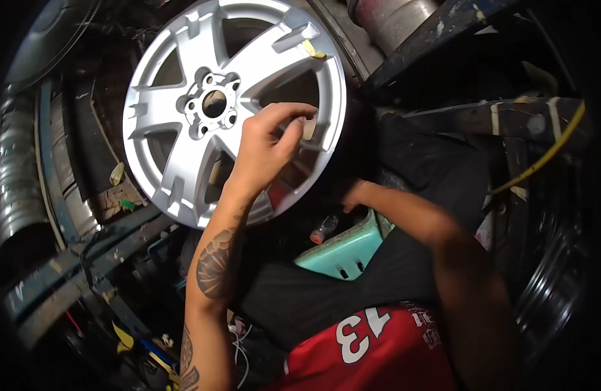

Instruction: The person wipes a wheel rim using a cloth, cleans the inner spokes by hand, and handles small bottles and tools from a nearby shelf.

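A silver alloy wheel with several spokes stands tilted in front of me. My left hand reaches over its lower right part, thumb and fingers closed on a small tan piece like folded sandpaper, against the inner side of the rim. A strip of yellow tape sticks to the spoke above. My right hand is low at the wheel's right edge, its fingers mostly lost in shadow. Just below it are a turquoise plastic piece with slots and a small clear bottle with an orange cap.
Metal frame bars run along the right, with a yellow hose hanging across. A ribbed metal cylinder is at far left, and a large metal drum at the top. Several tools and scraps lie lower left.
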`<state>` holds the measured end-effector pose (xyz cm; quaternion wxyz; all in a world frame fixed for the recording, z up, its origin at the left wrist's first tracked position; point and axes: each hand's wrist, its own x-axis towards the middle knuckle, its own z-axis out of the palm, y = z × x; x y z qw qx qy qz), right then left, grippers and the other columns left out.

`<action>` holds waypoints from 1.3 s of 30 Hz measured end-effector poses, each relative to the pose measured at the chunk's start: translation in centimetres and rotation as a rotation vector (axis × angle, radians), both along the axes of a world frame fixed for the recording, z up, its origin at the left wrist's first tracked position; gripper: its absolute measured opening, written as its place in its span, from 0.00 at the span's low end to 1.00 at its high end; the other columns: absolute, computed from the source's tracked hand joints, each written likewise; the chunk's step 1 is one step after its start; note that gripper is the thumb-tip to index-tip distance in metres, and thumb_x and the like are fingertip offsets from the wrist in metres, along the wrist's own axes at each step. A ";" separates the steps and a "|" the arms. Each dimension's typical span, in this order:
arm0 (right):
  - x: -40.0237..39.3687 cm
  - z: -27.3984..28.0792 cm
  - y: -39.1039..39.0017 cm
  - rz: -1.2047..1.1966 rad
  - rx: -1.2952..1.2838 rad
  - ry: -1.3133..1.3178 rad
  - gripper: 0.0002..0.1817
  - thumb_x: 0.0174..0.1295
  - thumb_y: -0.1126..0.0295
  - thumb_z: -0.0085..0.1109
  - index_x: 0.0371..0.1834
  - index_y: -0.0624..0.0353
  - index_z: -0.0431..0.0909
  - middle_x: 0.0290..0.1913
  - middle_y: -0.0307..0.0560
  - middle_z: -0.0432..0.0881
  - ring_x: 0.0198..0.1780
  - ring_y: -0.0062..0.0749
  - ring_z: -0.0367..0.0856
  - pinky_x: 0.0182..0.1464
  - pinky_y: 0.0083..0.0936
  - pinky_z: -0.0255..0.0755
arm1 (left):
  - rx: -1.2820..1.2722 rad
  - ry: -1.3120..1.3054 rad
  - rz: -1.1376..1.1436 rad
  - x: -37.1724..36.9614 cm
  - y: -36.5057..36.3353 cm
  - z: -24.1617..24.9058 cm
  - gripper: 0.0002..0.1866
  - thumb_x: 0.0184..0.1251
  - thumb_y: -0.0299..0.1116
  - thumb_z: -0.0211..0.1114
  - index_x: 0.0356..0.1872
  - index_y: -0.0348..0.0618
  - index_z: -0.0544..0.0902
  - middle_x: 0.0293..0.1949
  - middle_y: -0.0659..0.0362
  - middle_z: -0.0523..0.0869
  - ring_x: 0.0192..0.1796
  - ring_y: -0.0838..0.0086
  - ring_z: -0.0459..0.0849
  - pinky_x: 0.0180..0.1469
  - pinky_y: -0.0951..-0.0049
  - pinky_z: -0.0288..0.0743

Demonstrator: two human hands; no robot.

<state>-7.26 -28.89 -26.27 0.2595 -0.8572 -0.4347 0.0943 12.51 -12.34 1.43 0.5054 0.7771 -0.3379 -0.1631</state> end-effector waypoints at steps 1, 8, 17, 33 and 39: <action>0.3 1.5 -0.6 0.000 -0.064 0.106 0.37 0.56 0.58 0.74 0.71 0.46 0.74 0.52 0.51 0.89 0.53 0.50 0.88 0.57 0.44 0.81 | -0.148 0.177 0.067 -0.7 0.6 0.7 0.11 0.73 0.23 0.59 0.49 0.31 0.86 0.40 0.55 0.91 0.43 0.70 0.87 0.49 0.72 0.77; 1.2 17.8 -1.7 -0.145 -0.175 0.628 0.36 0.52 0.63 0.75 0.68 0.46 0.74 0.41 0.47 0.89 0.43 0.48 0.88 0.49 0.40 0.81 | -0.215 0.395 0.239 -8.3 8.7 3.4 0.12 0.75 0.22 0.57 0.49 0.33 0.88 0.39 0.58 0.89 0.43 0.77 0.85 0.51 0.77 0.77; -4.1 27.1 0.7 -0.406 0.322 0.779 0.35 0.47 0.76 0.75 0.62 0.56 0.74 0.30 0.42 0.80 0.30 0.27 0.79 0.37 0.25 0.76 | -0.051 0.256 0.257 -25.6 10.4 3.2 0.38 0.55 0.27 0.79 0.68 0.39 0.72 0.58 0.55 0.80 0.57 0.76 0.76 0.55 0.74 0.75; -11.1 35.4 3.9 -0.643 0.549 0.990 0.32 0.59 0.71 0.73 0.67 0.59 0.72 0.29 0.31 0.72 0.28 0.13 0.68 0.32 0.16 0.65 | -0.423 0.152 0.458 -30.3 9.2 -0.1 0.35 0.48 0.26 0.85 0.59 0.43 0.77 0.58 0.45 0.86 0.57 0.58 0.88 0.60 0.64 0.82; -12.2 36.5 3.5 -0.626 0.837 1.195 0.28 0.66 0.73 0.67 0.68 0.63 0.70 0.32 0.29 0.71 0.27 0.09 0.65 0.30 0.12 0.60 | -0.437 0.076 0.399 -29.9 9.3 -0.6 0.39 0.44 0.21 0.85 0.61 0.42 0.76 0.57 0.49 0.86 0.61 0.60 0.86 0.64 0.62 0.80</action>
